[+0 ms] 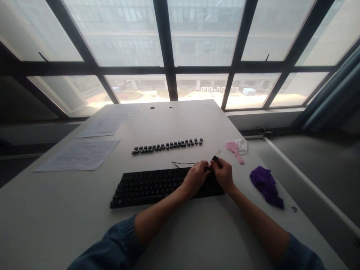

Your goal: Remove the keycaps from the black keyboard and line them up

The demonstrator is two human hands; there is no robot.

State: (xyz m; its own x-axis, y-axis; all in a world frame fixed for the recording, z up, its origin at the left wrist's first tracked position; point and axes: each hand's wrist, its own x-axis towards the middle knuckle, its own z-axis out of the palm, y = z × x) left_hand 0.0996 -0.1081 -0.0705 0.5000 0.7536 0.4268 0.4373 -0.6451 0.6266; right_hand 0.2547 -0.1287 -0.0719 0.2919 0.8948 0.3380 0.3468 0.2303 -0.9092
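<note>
Black rectangular keyboard [149, 185] toward the right edge of the white table [180, 122], beneath a left hand [196, 177] of unclear grip and a right hand [223, 174] pinching a black-handled wire puller [215, 158], seemingly between pulls of small black keycaps [167, 144] and next calling for its downturn.

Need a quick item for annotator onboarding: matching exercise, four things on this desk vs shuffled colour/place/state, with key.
Things:
1. keyboard
2. loose keycaps
3. hairbrush
4. crumpled cloth

Descriptions:
A. purple
B. set out in rows beyond the keyboard
C. partly hidden by the left hand and right hand
D. pink

Right pairs: 1-C, 2-B, 3-D, 4-A
</note>
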